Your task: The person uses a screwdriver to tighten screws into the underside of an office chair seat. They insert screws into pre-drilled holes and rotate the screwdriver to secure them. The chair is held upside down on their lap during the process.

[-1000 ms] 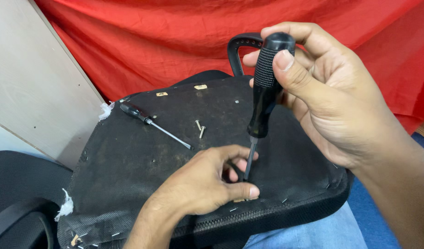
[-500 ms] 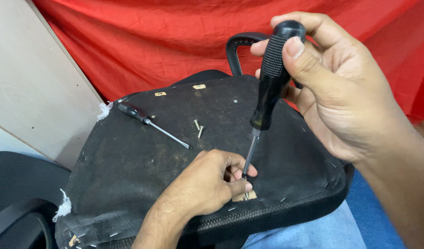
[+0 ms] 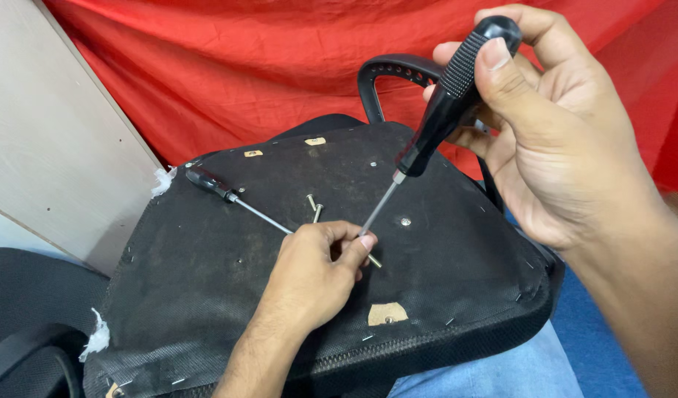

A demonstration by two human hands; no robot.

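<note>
The right hand [image 3: 567,140] is closed around the black handle of a screwdriver [image 3: 446,110], in the upper right of the frame, thumb pressed near the top of the handle. Compared with a moment ago, this hand is higher and further right, and the tool leans more; its thin shaft now runs down and left to the fingers of the left hand [image 3: 317,276]. The left hand is also a little more to the left than before, near the centre of the frame. Its fingers are curled and pinch the shaft close to the tip, and a loose screw [image 3: 374,259] lies just beside the fingertips. I cannot tell if the tip sits in a screw head, because the fingers hide it. I judge that the tip is being guided to a new place on the seat underside [image 3: 206,295], not turned hard yet.

The seat underside is a black fabric panel that fills the middle of the frame, resting on the person's lap. There is no real container here; the panel itself serves as the tray. On it lie a second screwdriver [image 3: 232,197] in the upper left part, two loose screws [image 3: 314,207] above the left hand, and one fixed screw head [image 3: 405,221] to the right of the shaft. A black armrest [image 3: 387,74] stands behind, before the red cloth [image 3: 243,66].
</note>
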